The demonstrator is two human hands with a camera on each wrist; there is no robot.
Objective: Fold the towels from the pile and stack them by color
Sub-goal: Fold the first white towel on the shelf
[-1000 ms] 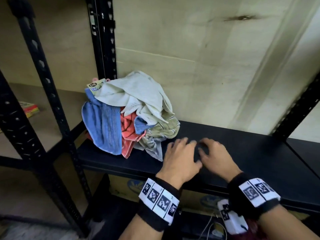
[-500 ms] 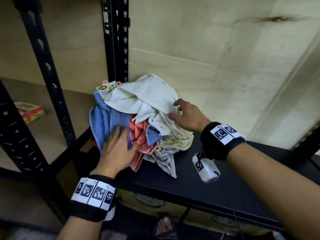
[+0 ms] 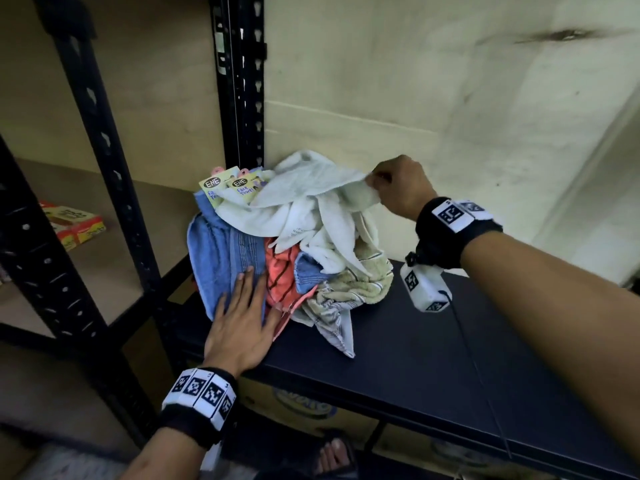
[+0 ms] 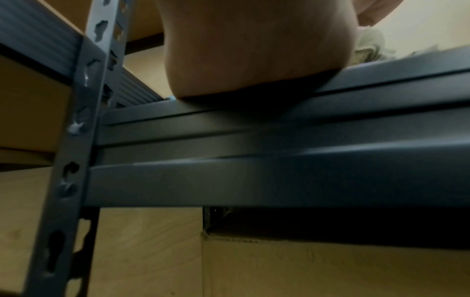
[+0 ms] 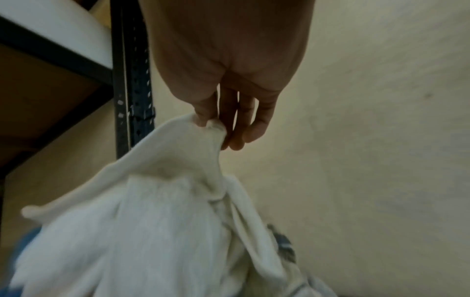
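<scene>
— How is the right hand [image 3: 398, 188] posed?

— It is raised above the pile of towels [image 3: 287, 247], wrist higher than the knuckles, with the forearm reaching in from the shelf's right side. An edge of the white towel [image 3: 311, 188] is pinched between thumb and fingertips [image 5: 203, 118]; in the right wrist view the cloth is seen hanging from that pinch in a taut fold, its lower part still bunched on the heap.

— And the left hand [image 3: 242, 323]?

— It is laid flat, palm down, fingers straight and together, on the lower part of the blue towel [image 3: 221, 258] at the front left of the pile. Nothing is gripped by it. The heel of the palm is seated at the front edge of the black shelf [image 3: 433, 358] — this is confirmed in the left wrist view, where the palm [image 4: 254, 50] is seen resting on the metal rim.

— Where is the pile itself?

— It is heaped at the left end of the shelf, against the black upright post [image 3: 242, 81] and close to the back wall. The white towel is draped over the top; below it the blue towel hangs at the left, a coral striped towel [image 3: 280, 278] sits in the middle, and a pale green towel [image 3: 363, 282] is crumpled at the right. A grey striped cloth [image 3: 337, 327] trails from the heap toward the front edge. Two cardboard tags [image 3: 225, 187] marked "Face Towel" are seen at the pile's rear left.
</scene>
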